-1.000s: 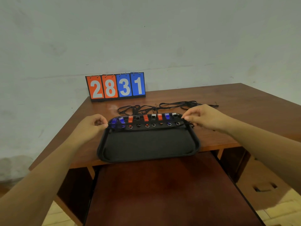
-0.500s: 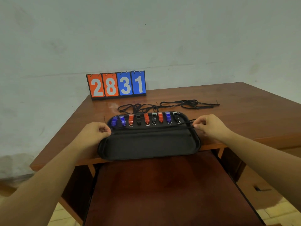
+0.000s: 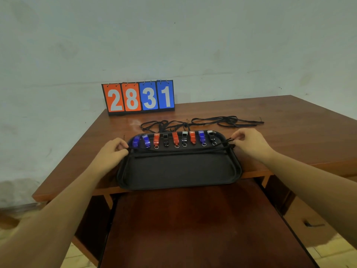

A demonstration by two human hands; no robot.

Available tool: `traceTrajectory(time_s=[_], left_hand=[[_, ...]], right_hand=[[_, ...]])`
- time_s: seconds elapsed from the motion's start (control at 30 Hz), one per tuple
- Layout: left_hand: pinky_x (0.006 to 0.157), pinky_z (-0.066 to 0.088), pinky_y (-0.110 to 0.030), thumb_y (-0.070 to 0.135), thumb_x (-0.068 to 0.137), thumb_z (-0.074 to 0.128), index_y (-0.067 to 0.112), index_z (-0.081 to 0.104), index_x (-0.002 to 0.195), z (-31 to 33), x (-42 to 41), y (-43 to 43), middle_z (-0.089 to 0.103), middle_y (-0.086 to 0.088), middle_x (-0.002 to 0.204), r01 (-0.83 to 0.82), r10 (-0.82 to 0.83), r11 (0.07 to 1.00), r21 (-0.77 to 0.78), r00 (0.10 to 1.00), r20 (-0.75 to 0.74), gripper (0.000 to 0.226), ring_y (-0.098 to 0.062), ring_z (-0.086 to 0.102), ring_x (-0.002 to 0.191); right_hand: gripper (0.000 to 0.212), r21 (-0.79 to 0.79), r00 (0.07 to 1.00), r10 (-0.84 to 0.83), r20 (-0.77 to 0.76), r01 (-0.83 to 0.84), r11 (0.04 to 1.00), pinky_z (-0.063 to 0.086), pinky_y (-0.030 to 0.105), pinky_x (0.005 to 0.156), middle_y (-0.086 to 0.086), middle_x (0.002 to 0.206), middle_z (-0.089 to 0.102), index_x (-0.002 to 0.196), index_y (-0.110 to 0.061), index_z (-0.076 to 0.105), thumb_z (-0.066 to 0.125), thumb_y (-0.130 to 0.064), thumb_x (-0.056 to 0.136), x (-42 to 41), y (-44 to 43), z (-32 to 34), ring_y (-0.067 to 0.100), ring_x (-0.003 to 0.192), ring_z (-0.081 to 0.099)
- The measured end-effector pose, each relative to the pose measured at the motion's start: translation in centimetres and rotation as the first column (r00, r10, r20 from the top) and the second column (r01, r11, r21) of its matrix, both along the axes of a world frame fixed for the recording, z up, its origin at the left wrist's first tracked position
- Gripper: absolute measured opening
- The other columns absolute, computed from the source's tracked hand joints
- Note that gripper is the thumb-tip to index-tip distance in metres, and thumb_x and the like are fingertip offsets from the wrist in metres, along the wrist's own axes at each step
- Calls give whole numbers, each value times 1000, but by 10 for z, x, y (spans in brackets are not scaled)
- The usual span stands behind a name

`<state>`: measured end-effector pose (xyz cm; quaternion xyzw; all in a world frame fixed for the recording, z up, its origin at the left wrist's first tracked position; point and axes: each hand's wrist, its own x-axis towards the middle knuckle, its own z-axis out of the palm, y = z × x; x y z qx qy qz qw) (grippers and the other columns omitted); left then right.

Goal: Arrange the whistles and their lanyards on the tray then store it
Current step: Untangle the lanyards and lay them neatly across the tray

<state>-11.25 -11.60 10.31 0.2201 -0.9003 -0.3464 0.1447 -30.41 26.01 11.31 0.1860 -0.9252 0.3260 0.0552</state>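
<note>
Black tray sits at near edge of wooden desk, its near rim overhanging a bit. Nine whistles lined up along tray's far side, L to R: blue, blue, red, black, red, black, red, blue, black, most w/ a small ring at the near end. One black lanyard stretched L-R across tray, just near of the whistle row. Left hand pinches its left end at tray's far-left corner; right hand pinches its right end at far-right corner, fingers curled. More loose lanyards lie tangled on desk just beyond tray. Flip scoreboard reading 2831 stands at far edge by wall. Dark board below tray, nearer; drawer w/ handle to the right.
</note>
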Motion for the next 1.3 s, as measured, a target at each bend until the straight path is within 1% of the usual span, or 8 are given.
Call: traceTrajectory(time_s=[0.1,0.23,0.4,0.67,0.77,0.97,1.1,1.3], left_hand=[[81,54,-46,22,93,53,20,59,101,0,-4,-1,61,-7,104,-41,55,982,182,996,-72,10,-28,62,93],[64,41,-28,21,97,51,16,58,107,-3,-21,-3,61,-7,101,-121,151,969,217,981,-125,13,-18,58,83],[63,40,-27,20,95,53,15,60,103,-13,-27,-6,63,-4,96,-151,194,957,249,968,-160,12,-14,57,79],[63,42,-29,16,92,57,18,62,90,-24,-32,-19,65,1,81,-137,189,965,224,954,-232,6,-14,57,71],[63,40,-29,16,91,57,20,62,88,-23,-33,-21,65,1,82,-134,182,969,206,956,-232,7,-13,57,71],[62,41,-30,17,91,57,20,62,90,-22,-33,-20,66,-1,84,-129,181,964,235,959,-216,7,-16,58,73],[61,39,-29,17,93,55,20,62,93,-19,-30,-16,66,-3,87,-140,189,960,241,963,-192,7,-15,59,74],[59,40,-29,19,96,53,19,61,97,-15,-27,-10,65,-4,91,-177,227,955,237,952,-206,8,-16,58,74]], right_hand=[[16,-19,1000,-16,-22,16,1000,42,25,78,0,99,64,104,-13,71,61,-11,92,-10,-10,17,13,90,57],[23,-27,999,16,28,-16,1000,43,28,79,7,109,65,110,-10,69,68,-9,87,-31,-50,33,15,90,57],[47,10,991,83,105,-84,996,43,35,101,9,130,60,130,-8,58,71,-14,86,-67,-107,36,24,118,56],[15,258,984,-9,176,-37,966,50,30,68,11,95,68,98,-4,69,65,-14,88,-116,-154,4,22,85,64],[11,201,984,-19,176,-17,979,56,36,81,12,95,68,93,-3,67,63,-13,90,-122,-155,1,24,88,66],[6,8,998,44,38,-45,999,47,30,79,2,93,68,90,-10,71,69,-15,88,-123,-140,20,17,90,62],[9,-192,1000,-1,20,5,981,47,24,64,3,92,71,95,-9,71,68,-13,86,-114,-135,45,15,78,63],[10,-255,999,32,-22,-37,966,49,22,55,4,82,73,92,-10,67,71,-19,88,-90,-117,74,11,63,63]])
